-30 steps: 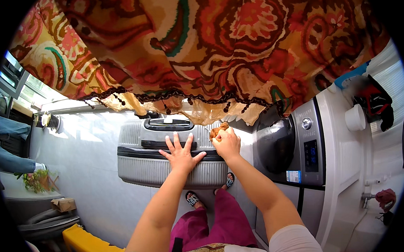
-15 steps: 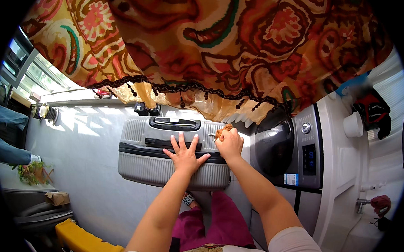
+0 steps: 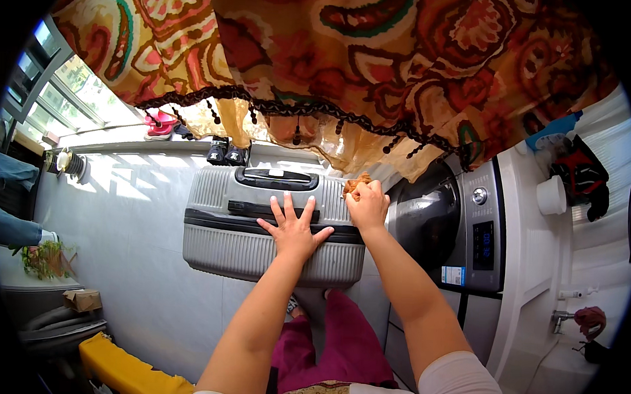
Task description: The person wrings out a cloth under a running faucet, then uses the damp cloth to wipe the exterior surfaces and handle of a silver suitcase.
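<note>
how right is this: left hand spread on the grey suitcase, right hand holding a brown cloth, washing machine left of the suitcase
One slip: the washing machine is to the right of the grey suitcase, as the head view shows. The left hand is spread on the suitcase and the right hand holds a brown cloth.

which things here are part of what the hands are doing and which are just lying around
In use:
grey suitcase, under the spread left hand
brown cloth, gripped by the right hand

Just around:
patterned curtain
washing machine
cardboard box
plant
</note>
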Demonstrator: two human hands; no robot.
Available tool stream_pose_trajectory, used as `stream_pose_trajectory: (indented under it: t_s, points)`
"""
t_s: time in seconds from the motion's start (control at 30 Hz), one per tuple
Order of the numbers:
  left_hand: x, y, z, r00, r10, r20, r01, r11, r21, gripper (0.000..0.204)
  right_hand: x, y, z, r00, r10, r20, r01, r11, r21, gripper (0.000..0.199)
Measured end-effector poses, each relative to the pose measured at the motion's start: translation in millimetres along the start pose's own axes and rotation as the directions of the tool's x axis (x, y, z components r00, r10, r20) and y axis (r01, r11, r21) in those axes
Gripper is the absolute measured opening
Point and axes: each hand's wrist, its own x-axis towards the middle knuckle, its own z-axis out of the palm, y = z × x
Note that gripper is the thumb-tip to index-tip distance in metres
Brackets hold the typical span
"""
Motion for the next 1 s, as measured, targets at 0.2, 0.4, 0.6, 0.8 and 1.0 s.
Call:
stream_pose_trajectory:
  t_s: [0.2,0.4,0.6,0.8,1.0]
  points:
    - [-1,-6,-2,1.000,-0.010,0.002,0.010,1.000,0.000,0.085,-24,-10,1,0.993,-0.063,0.099,0.062,0.998,0.015,0.012]
    - [-6,-2,-2,0.999,0.015,0.038,-0.015,1.000,0.008,0.087,4,-3,3,0.998,-0.059,-0.007,0.059,0.998,-0.005,0.010]
    - [-5,-11,2,1.000,0.004,-0.002,-0.004,1.000,0.016,0.090,-33,-18,-6,0.985,-0.066,0.161,0.070,0.997,-0.018,0.016]
    - [-9,-5,6,0.998,0.040,-0.050,-0.040,0.999,0.001,0.087,-15,-8,-3,0.988,-0.152,-0.005,0.151,0.988,-0.033,0.012]
    - [-9,-5,6,1.000,0.009,0.010,-0.009,1.000,-0.006,0.088,-7,-20,-8,0.970,0.124,0.210,-0.134,0.990,0.032,0.014]
